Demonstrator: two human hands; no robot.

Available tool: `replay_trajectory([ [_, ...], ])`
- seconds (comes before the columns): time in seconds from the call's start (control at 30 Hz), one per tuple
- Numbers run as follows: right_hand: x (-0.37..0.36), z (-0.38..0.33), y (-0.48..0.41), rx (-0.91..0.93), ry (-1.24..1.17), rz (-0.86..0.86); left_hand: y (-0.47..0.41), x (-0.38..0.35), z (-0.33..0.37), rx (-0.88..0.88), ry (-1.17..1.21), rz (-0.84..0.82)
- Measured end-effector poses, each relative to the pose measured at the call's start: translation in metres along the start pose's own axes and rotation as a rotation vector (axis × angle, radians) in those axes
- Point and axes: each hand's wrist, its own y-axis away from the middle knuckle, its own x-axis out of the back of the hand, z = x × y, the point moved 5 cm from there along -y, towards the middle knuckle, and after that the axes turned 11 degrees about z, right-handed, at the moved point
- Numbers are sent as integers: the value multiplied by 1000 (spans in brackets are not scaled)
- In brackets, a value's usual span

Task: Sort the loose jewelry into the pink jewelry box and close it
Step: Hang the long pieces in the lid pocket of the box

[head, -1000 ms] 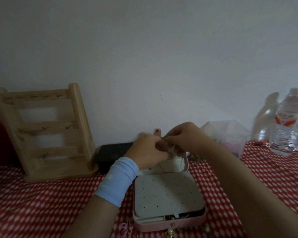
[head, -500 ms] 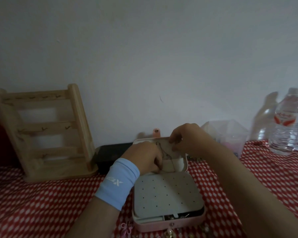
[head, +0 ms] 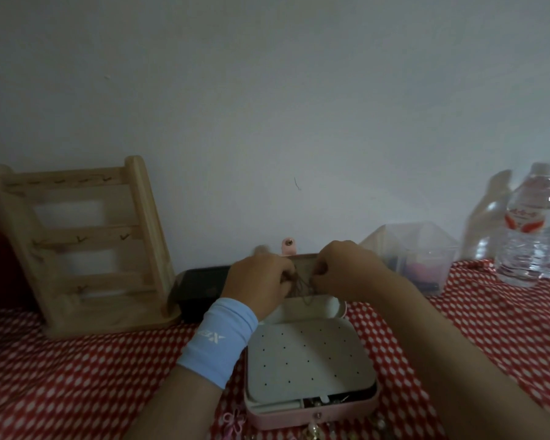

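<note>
Pink jewelry box point(head: 311, 411), a rounded rectangular case, sits open on the worktop at the bottom centre of the head view, on a red cloth with white dots point(head: 77, 376). Its lid point(head: 311, 308) stands upright at the far side, and a pink strap tab with a snap point(head: 289, 246) pokes up above the lid's edge. A pale grey perforated insert panel point(head: 305, 357) covers most of the tray, and small pieces show in a narrow slot along the front edge.

Both hands are in front of the raised lid. The left hand point(head: 258, 284), with a light blue wristband point(head: 218, 341) on the wrist, has its fingers curled, and its grip pinches a thin dark chain point(head: 302, 285). The right hand point(head: 346, 271) is just beside it, fingers likewise curled tight on the same chain, which hangs in a loop between them against the lid's inside.

A pink flower-shaped trinket point(head: 234, 420) lies on the cloth at the box's front left corner. Against the wall stand a ladder-shaped wooden jewelry stand point(head: 77, 249), a black rectangular box point(head: 200, 287), a clear plastic container point(head: 410, 255) and a clear water bottle with a red label point(head: 534, 230).
</note>
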Motion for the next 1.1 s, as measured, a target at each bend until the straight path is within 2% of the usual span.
replay_trajectory([
  [0.13, 3, -1, 0, -6, -38, 37, -5, 10, -5, 17, 59, -10],
  [0.3, -6, -1, 4, 27, -10, -153, -3, 8, -4, -9, 39, -189],
  [0.43, -14, -14, 11, 78, -198, -283, -1, 0, 3, -51, -26, -291],
  [0.5, -12, -15, 12, 86, -232, -289, -1, 2, 4, -63, -37, -269],
  [0.6, -4, -5, 5, 71, -181, -195, -2, 6, -2, -45, -11, -247],
  [0.73, -8, -10, 12, 83, -115, -298, -3, 7, -7, 12, 104, -249],
  [0.9, -10, -17, 14, 128, -109, -273, -5, 13, -8, 16, 140, -165],
  [1.1, -10, -26, 21, 152, -94, -307, 3, 7, -5, 8, 36, -241],
])
